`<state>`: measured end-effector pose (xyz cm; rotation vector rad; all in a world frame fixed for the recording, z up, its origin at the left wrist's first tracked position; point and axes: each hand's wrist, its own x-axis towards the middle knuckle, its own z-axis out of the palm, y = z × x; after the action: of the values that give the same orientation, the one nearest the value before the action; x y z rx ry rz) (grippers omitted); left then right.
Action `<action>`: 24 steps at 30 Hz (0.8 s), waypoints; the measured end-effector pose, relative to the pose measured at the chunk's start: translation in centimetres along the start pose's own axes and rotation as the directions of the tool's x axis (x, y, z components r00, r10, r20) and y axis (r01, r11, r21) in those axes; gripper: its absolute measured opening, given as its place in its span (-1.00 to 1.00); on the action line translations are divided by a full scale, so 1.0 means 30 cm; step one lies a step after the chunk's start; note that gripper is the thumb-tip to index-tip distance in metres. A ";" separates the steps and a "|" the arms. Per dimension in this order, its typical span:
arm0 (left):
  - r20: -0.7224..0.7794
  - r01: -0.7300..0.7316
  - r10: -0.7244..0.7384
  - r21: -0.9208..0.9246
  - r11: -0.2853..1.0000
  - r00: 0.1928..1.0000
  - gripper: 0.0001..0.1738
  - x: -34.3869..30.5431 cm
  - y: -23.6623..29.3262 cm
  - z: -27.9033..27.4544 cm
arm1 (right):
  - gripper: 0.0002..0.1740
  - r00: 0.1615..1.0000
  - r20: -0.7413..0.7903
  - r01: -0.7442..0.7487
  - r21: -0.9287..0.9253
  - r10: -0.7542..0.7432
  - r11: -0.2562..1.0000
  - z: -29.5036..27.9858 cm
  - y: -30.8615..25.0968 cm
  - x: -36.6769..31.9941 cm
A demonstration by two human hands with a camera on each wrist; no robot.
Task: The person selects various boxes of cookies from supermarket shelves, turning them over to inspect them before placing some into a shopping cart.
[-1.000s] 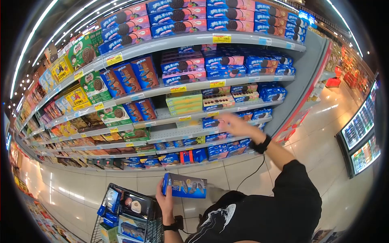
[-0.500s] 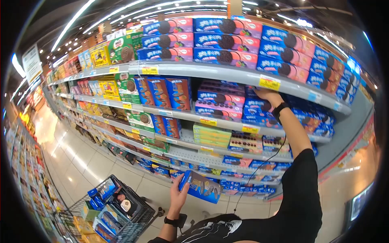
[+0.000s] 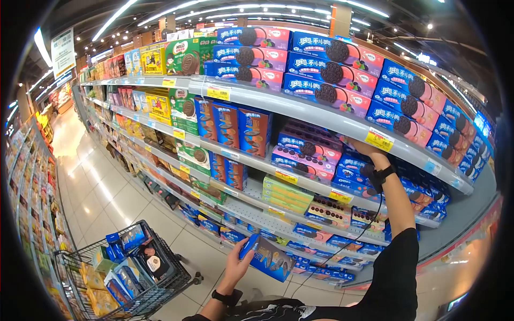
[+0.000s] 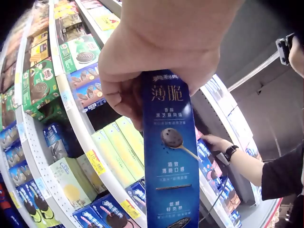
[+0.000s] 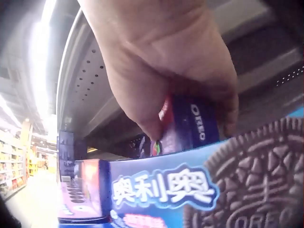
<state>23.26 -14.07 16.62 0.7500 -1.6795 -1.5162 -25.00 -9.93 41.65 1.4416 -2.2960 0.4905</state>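
My left hand (image 3: 236,266) grips one end of a blue cookie box (image 3: 271,259), held out low in front of the shelves. In the left wrist view the narrow side of that box hangs below the palm, showing a spoon picture. My right hand (image 3: 367,150) reaches in under the top shelf. Seen from the right wrist, its thumb and fingers straddle the end of a dark purple Oreo box (image 5: 195,124), pinching it from both sides. Just in front stands a light blue Oreo box (image 5: 156,187), covering the lower part of the pinched one.
The top shelf's grey edge (image 3: 310,111) runs close above my right hand, with stacked Oreo boxes (image 3: 334,69) on it. Pink-purple boxes (image 3: 305,155) sit left of that hand. A wire shopping cart (image 3: 170,288) holding several packages stands at lower left. A cable (image 3: 369,227) trails from the right wrist.
My right hand has risen from the lower shelves into the gap below the top shelf and now pinches a box there. The left hand keeps its box. The view has turned left.
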 end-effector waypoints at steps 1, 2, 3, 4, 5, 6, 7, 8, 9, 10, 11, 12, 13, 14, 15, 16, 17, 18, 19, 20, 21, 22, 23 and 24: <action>0.015 0.011 -0.011 0.002 1.000 1.000 -0.49 -0.001 -0.007 -0.004 | -0.47 0.994 0.092 -0.061 0.102 0.051 0.993 -0.021 -0.034 -0.013; 0.026 0.019 -0.019 -0.001 1.000 0.999 -0.49 0.000 -0.011 -0.009 | -0.47 0.993 0.099 -0.072 0.094 0.062 0.993 -0.049 -0.078 -0.036; 0.034 0.008 -0.008 0.009 1.000 0.999 -0.49 0.006 -0.011 -0.016 | -0.45 0.983 0.177 -0.069 0.130 0.045 0.989 -0.086 -0.137 -0.058; 0.039 -0.005 0.004 0.017 1.000 0.999 -0.49 0.012 -0.009 -0.020 | -0.43 0.967 0.252 -0.066 0.166 0.022 0.984 -0.104 -0.169 -0.074; 0.046 0.003 -0.003 0.012 1.000 0.999 -0.49 0.016 -0.008 -0.025 | -0.34 0.993 0.108 0.026 0.117 -0.038 0.993 -0.010 -0.103 -0.076; 0.038 -0.023 0.022 0.010 1.000 0.999 -0.48 0.021 -0.005 -0.033 | -0.34 0.993 0.114 0.019 0.113 -0.032 0.993 -0.015 -0.122 -0.090; 0.030 -0.048 0.048 0.011 0.999 0.998 -0.48 0.026 -0.003 -0.047 | -0.30 0.991 0.103 0.067 0.182 -0.087 0.981 -0.029 -0.160 -0.105; 0.037 -0.038 0.037 0.016 0.999 0.999 -0.48 0.026 -0.007 -0.062 | -0.25 0.986 0.089 0.111 0.253 -0.138 0.961 -0.042 -0.201 -0.126; 0.053 -0.016 0.016 -0.009 1.000 0.998 -0.47 0.030 -0.014 -0.075 | -0.25 0.975 0.134 0.117 0.359 -0.175 0.926 -0.066 -0.239 -0.133; 0.069 0.004 -0.002 -0.033 0.999 0.998 -0.47 0.033 -0.018 -0.091 | -0.25 0.976 0.139 0.106 0.363 -0.166 0.926 -0.076 -0.268 -0.145; 0.076 0.010 -0.008 -0.027 1.000 0.997 -0.47 0.034 -0.018 -0.107 | -0.27 0.971 0.178 0.085 0.375 -0.162 0.923 -0.084 -0.293 -0.157; 0.082 0.004 -0.001 -0.034 0.999 0.997 -0.46 0.038 -0.018 -0.121 | -0.29 0.964 0.215 0.065 0.385 -0.158 0.921 -0.085 -0.311 -0.165; 0.088 -0.004 0.008 -0.043 0.999 0.996 -0.46 0.043 -0.018 -0.137 | -0.33 0.972 0.158 0.106 0.374 -0.176 0.921 -0.059 -0.318 -0.176; 0.097 0.001 0.003 -0.041 0.999 0.995 -0.46 0.048 -0.018 -0.158 | -0.33 0.973 0.162 0.096 0.374 -0.166 0.922 -0.040 -0.320 -0.180; 0.105 0.015 -0.012 -0.024 1.000 0.994 -0.45 0.051 -0.019 -0.184 | -0.34 0.977 0.140 0.126 0.222 -0.160 0.967 -0.020 -0.320 -0.185; 0.115 0.030 -0.029 -0.006 1.000 0.993 -0.45 0.049 -0.022 -0.208 | -0.34 0.980 0.121 0.149 0.064 -0.156 0.987 0.002 -0.322 -0.192; 0.126 0.038 -0.037 0.000 0.999 0.991 -0.45 0.048 -0.027 -0.229 | -0.35 0.983 0.108 0.152 -0.011 -0.150 0.988 0.022 -0.326 -0.194; 0.121 0.009 -0.009 0.000 1.000 0.993 -0.45 0.054 -0.033 -0.249 | -0.35 0.984 0.110 0.139 -0.010 -0.138 0.990 0.043 -0.328 -0.197; 0.115 -0.022 0.021 0.001 1.000 0.993 -0.45 0.061 -0.036 -0.269 | -0.35 0.989 0.054 0.136 0.036 -0.137 0.990 0.062 -0.326 -0.201; 0.126 -0.019 0.018 0.005 1.000 0.992 -0.45 0.066 -0.036 -0.285 | -0.35 0.991 -0.002 0.134 0.080 -0.134 0.988 0.079 -0.324 -0.205; 0.119 -0.003 0.004 -0.010 1.000 0.993 -0.46 0.068 -0.036 -0.300 | -0.35 0.990 -0.034 0.138 0.065 -0.136 0.988 0.081 -0.336 -0.208; 0.113 0.012 -0.010 -0.024 1.000 0.994 -0.46 0.070 -0.035 -0.313 | -0.35 0.992 -0.031 0.123 0.064 -0.121 0.990 0.074 -0.348 -0.213; 0.130 0.017 -0.014 -0.020 1.000 0.991 -0.46 0.071 -0.030 -0.325 | -0.35 0.996 0.026 0.086 0.052 -0.087 0.995 0.061 -0.363 -0.218; 0.128 0.029 -0.026 -0.022 0.999 0.991 -0.46 0.072 -0.021 -0.336 | -0.36 0.995 0.083 0.046 0.036 -0.049 0.998 0.046 -0.380 -0.222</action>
<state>30.39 -21.52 16.57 0.6787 -1.7472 -1.6312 -12.18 -10.15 38.18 1.5567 -2.3224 0.4654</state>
